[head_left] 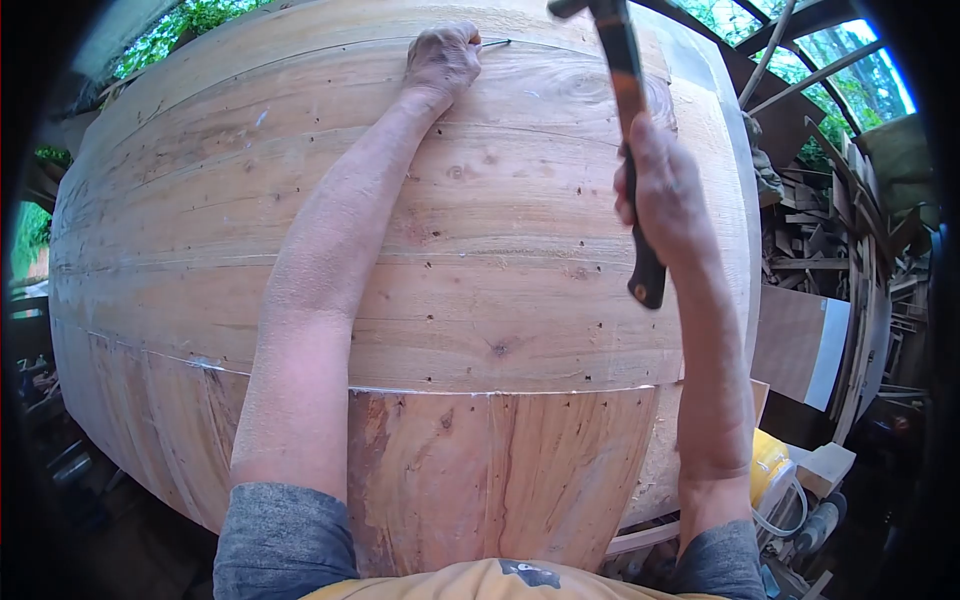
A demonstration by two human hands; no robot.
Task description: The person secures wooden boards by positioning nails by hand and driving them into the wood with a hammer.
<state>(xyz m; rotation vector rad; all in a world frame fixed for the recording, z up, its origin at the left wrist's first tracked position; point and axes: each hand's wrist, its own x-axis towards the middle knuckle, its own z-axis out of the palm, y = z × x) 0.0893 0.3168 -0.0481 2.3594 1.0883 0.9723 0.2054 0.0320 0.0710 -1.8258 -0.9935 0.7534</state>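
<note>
Evidently both grips are closed: the left hand (443,64) pinches a thin dark pin (496,43), its fingers curled tight, while the right hand (668,190) is wrapped around the handle of a hammer (624,80). The pin sits near the middle of the panel's (500,290) far edge, jutting from the fist toward the right edge, close to a seam (560,50) between two boards; whether it is a nail or a punch, I cannot tell. The hammer is held up over the right half, well apart from the pin, its head blurred and partly cut off by the view. For a clean strike, I would settle the pin's angle first, since it looks nearly flat to the wood from here, and keep the fingertips back from the end to be hit. Short taps from the wrist seem wiser than a full swing, with the hammer's face square to the pin, because a glancing blow could catch the knuckles or dent the boards. Small dark marks (429,379) dot the panel in rough rows.
</note>
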